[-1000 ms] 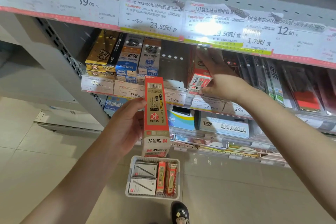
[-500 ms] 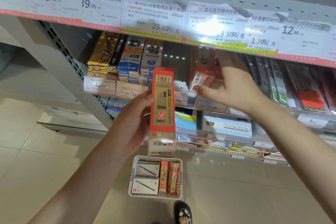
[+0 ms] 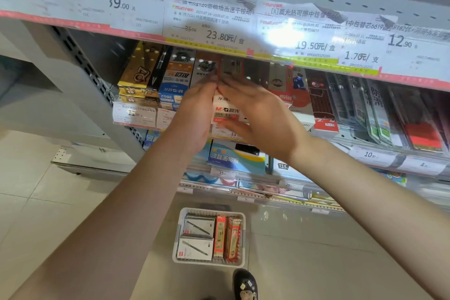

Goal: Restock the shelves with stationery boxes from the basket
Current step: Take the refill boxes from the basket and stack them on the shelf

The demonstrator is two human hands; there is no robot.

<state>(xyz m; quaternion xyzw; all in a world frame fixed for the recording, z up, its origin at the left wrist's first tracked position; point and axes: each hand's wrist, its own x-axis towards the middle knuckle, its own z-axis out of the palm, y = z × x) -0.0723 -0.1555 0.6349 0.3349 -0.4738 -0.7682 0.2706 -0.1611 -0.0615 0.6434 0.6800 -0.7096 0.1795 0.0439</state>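
Observation:
A red and white stationery box (image 3: 227, 110) lies in the gap on the second shelf, between a blue and white box (image 3: 173, 85) and red boxes (image 3: 283, 85). My left hand (image 3: 194, 112) holds its left side, fingertips up at its far end. Beside it, my right hand (image 3: 259, 114) lays straight fingers against the box's front and right side. On the floor below stands the white basket (image 3: 175, 246), which holds two white pen boxes (image 3: 197, 226) and two upright red boxes (image 3: 227, 237).
The upper shelf edge (image 3: 136, 29) with its price tags overhangs the hands closely. Gold boxes (image 3: 138, 73) stand at the left of the row, hanging packs (image 3: 375, 109) at the right. Lower shelves hold flat boxes (image 3: 236, 156). A dark shoe (image 3: 244, 284) is near the basket.
My left hand has carried the red and white box up from in front of the shelves into the gap. My right hand left the red box on the right and came over to it.

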